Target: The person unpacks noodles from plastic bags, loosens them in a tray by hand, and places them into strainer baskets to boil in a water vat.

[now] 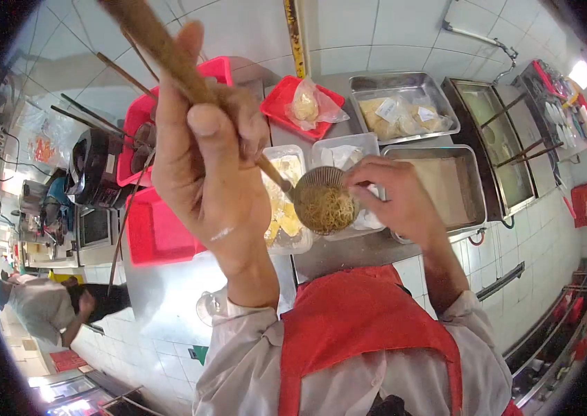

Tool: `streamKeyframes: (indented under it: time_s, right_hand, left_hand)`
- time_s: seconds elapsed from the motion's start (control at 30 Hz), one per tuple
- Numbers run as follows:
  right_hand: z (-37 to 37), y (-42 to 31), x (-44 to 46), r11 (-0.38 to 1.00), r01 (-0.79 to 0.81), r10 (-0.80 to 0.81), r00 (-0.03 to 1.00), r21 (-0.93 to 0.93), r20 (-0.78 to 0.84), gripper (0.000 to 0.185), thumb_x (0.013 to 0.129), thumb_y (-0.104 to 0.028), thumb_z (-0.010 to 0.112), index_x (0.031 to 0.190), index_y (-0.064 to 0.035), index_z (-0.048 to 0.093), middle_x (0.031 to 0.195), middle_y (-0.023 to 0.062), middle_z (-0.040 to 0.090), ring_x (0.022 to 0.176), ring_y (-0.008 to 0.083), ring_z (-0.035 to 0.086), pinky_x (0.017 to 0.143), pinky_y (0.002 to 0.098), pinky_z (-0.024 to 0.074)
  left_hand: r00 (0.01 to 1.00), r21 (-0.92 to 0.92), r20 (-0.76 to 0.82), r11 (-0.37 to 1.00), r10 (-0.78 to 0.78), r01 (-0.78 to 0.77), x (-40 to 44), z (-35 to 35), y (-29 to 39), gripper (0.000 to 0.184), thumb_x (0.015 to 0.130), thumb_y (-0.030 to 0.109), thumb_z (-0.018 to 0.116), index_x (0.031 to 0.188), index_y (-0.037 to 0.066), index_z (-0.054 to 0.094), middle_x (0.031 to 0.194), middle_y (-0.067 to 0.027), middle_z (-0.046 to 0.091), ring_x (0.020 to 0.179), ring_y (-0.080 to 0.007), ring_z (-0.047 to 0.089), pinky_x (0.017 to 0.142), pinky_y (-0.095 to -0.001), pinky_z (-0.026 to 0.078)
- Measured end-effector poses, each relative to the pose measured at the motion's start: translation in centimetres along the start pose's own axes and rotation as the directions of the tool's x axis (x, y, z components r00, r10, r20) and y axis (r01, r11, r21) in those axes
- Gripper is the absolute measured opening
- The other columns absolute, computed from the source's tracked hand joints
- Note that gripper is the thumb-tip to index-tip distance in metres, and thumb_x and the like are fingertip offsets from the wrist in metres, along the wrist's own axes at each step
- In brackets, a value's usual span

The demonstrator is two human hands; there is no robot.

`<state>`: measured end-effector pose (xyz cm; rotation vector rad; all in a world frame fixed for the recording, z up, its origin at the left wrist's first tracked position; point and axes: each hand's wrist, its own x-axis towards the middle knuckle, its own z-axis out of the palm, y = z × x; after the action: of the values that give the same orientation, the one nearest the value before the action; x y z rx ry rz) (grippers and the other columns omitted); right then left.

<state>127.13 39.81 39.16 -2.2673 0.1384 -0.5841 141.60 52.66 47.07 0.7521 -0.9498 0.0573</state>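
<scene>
My left hand (203, 152), raised close to the camera, is wrapped round the long wooden handle of a noodle strainer (304, 186). The strainer's wire basket hangs in front of my apron, with a bundle of thin yellowish noodles (331, 210) in it. At the basket's right rim my right hand (401, 197) has its thumb and fingers drawn together. Whether they pinch noodles or the rim, I cannot make out. Under the basket are a clear tub with yellow pieces (285, 225) and a clear tub with white contents (350, 145).
Behind stand a red tray with a bagged item (285, 100) and a steel tray with bagged noodles (397, 78). A steel pan (446, 187) and a fryer-like basin (491, 132) are to the right. Red bins (158, 229) stand left. Another person (47, 305) is at far left.
</scene>
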Motion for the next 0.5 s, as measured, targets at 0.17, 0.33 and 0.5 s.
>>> streamKeyframes:
  time_s: [0.17, 0.33, 0.5]
  right_hand:
    - [-0.6, -1.1, -1.2, 0.994, 0.110, -0.112, 0.983, -0.027, -0.142, 0.008, 0.080, -0.008, 0.063, 0.086, -0.0027, 0.064, 0.083, 0.0119, 0.063, 0.078, 0.0258, 0.062, 0.069, 0.0348, 0.0485]
    - [-4.6, -1.2, -3.4, 0.986, 0.098, -0.139, 0.933, -0.137, -0.333, 0.008, 0.081, -0.010, 0.062, 0.086, -0.0040, 0.063, 0.081, 0.0126, 0.062, 0.078, 0.0292, 0.060, 0.070, 0.0374, 0.0484]
    - [-10.5, 3.6, -11.2, 0.899, -0.164, -0.151, 0.754, -0.406, -0.639, 0.008, 0.078, -0.008, 0.062, 0.084, -0.0029, 0.062, 0.081, 0.0125, 0.063, 0.078, 0.0305, 0.060, 0.072, 0.0386, 0.0491]
  left_hand:
    - [0.987, 0.039, -0.049, 0.987, -0.151, 0.153, -2.7, 2.0, 1.4, 0.052, 0.094, 0.020, 0.049, 0.137, -0.002, 0.028, 0.077, -0.0007, 0.043, 0.066, -0.0082, 0.038, 0.056, -0.0217, 0.033]
    - [0.976, -0.196, 0.060, 0.956, -0.208, 0.216, -4.3, 5.9, -1.0, 0.043, 0.093, 0.016, 0.051, 0.130, -0.001, 0.038, 0.078, -0.0009, 0.043, 0.067, -0.0092, 0.038, 0.056, -0.0219, 0.033]
    - [0.931, -0.405, 0.147, 0.839, -0.333, 0.364, -4.5, 12.3, -4.3, 0.042, 0.093, 0.021, 0.052, 0.126, -0.003, 0.042, 0.072, -0.0010, 0.042, 0.064, -0.0083, 0.036, 0.056, -0.0218, 0.031]
